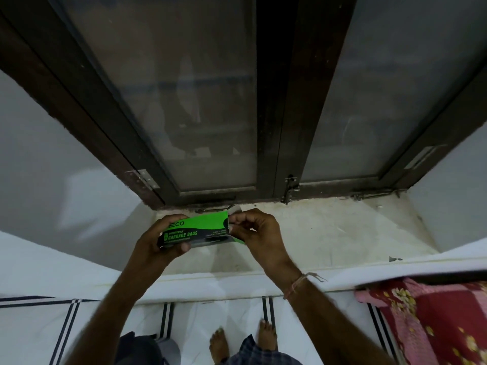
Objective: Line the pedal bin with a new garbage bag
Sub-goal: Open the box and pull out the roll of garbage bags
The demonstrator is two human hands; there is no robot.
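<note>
A green and black garbage bag box (196, 230) is held level in front of me, above a stone window sill (329, 233). My left hand (160, 241) grips the box's left end, fingers wrapped over its top and thumb underneath. My right hand (257, 230) pinches the box's right end with thumb and fingertips, at the end flap. A dark grey object, perhaps the pedal bin (143, 349), shows partly at the bottom edge by my left forearm. No loose bag is in view.
A dark wooden window (271, 101) with frosted panes and a latch (290, 188) rises behind the sill. White walls flank it. The floor has white tiles with dark stripes (268, 309). A red floral cloth (432, 320) lies at the lower right. My bare feet (242, 341) stand below.
</note>
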